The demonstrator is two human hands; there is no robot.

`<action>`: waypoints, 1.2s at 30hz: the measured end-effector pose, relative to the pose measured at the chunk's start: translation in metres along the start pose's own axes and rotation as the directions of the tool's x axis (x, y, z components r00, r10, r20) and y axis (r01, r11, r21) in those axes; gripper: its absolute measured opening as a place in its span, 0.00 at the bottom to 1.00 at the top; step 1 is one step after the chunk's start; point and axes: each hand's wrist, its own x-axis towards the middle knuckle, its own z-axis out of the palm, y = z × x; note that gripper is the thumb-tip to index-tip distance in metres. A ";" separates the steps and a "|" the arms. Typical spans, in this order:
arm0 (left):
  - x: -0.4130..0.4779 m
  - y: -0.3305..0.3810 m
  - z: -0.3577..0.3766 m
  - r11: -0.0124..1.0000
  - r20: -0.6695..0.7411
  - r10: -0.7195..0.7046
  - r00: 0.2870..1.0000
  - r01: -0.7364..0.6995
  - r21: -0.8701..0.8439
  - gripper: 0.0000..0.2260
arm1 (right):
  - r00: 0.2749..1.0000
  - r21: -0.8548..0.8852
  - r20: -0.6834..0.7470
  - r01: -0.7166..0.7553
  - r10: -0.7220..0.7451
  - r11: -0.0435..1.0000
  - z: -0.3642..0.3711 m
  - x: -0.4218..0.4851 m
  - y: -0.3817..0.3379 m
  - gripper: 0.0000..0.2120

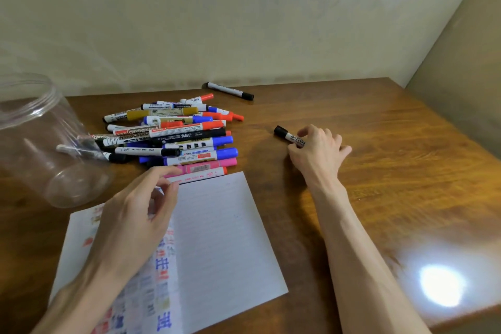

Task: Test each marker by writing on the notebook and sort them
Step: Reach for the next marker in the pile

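**Head view.** One wooden table (393,171) carries one open notebook (222,225), one clear plastic jar (40,144) and three groups of markers.

(a) The pile of markers (176,133) lies just beyond the notebook's far edge, and its left end reaches the jar. The markers overlap too much for an exact count, though at least fifteen can be told apart. Their long axes run nearly left to right, and most of the red, blue, black and pink caps face right.

(b) One lone black marker (229,90) lies well apart from the pile at the far edge, near the wall. Its axis also runs left to right, with the black cap at the right end.

(c) One held black marker (286,135) sits to the right of the pile. Its axis runs diagonally, with the cap pointing far-left. The right hand (320,149) has its fingers curled round the barrel, low over the tabletop.

The left hand (135,214) lies over the notebook's left page, which carries coloured test marks. Its index finger and thumb close on the left end of the red-capped marker (198,174), the pile's nearest one, which lies along the notebook's far edge. The right page is lined and nearly unmarked. The jar rests on its side at far left.
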 end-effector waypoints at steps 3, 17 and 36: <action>-0.002 -0.003 0.001 0.996 -0.015 -0.003 1.000 0.001 -0.087 0.12 | 1.000 0.016 0.007 0.003 -0.003 1.000 0.000 0.000 0.000 0.18; -0.002 -0.019 0.000 0.950 -0.053 -0.146 0.988 0.125 -0.286 0.08 | 0.875 0.235 0.035 0.462 -0.482 0.855 0.008 -0.027 -0.041 0.18; 0.007 -0.036 0.000 0.925 -0.104 -0.211 0.972 0.163 -0.343 0.08 | 0.584 0.240 0.147 0.762 -0.798 0.602 0.028 -0.058 -0.065 0.10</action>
